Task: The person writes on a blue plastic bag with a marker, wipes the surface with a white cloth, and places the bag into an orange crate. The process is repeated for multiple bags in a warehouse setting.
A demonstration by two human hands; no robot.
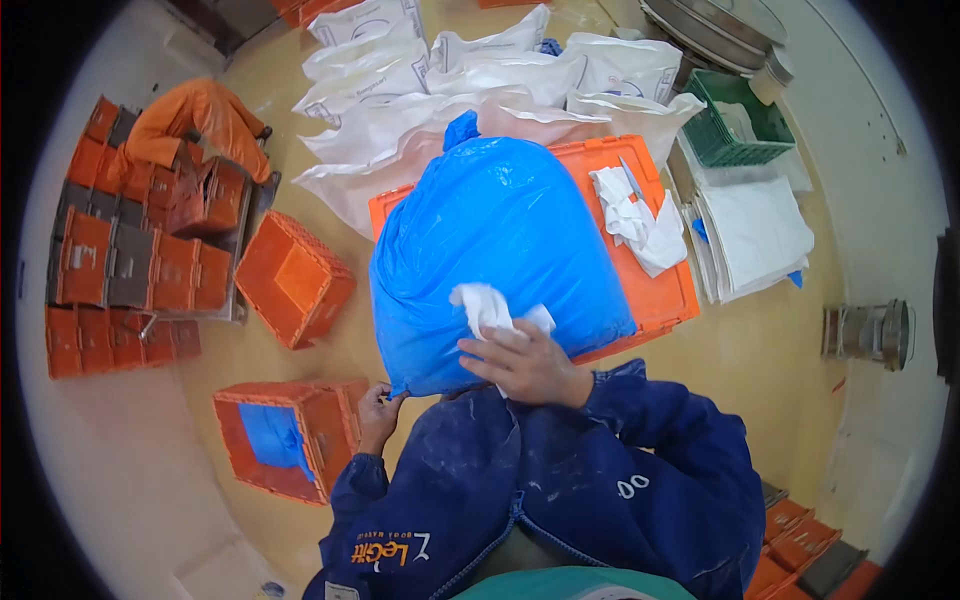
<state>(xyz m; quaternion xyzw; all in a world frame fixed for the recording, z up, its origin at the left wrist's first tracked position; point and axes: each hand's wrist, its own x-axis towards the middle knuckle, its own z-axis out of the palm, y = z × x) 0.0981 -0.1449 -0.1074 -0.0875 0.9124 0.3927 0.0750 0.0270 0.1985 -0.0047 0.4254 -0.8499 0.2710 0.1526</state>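
Note:
A full blue plastic bag (495, 232) with a twisted, tied top stands on an orange plastic crate lid (660, 300) before me. My left hand (379, 416) pinches the bag's lower left corner between thumb and fingers. A crumpled white cloth (484, 306) is in my right hand (525, 361), held against the lower front of the bag. Right of the bag, on the orange lid, lies another white cloth (637, 225) with a pointed metal blade (630, 178) on it.
White printed sacks (510, 75) stand behind the bag. At left are an open orange crate (296, 277), another with blue plastic inside (322, 442), stacked crates (82, 247) and a bending person in orange (195, 124). At right are a green crate (776, 150) and folded white sacks (757, 232).

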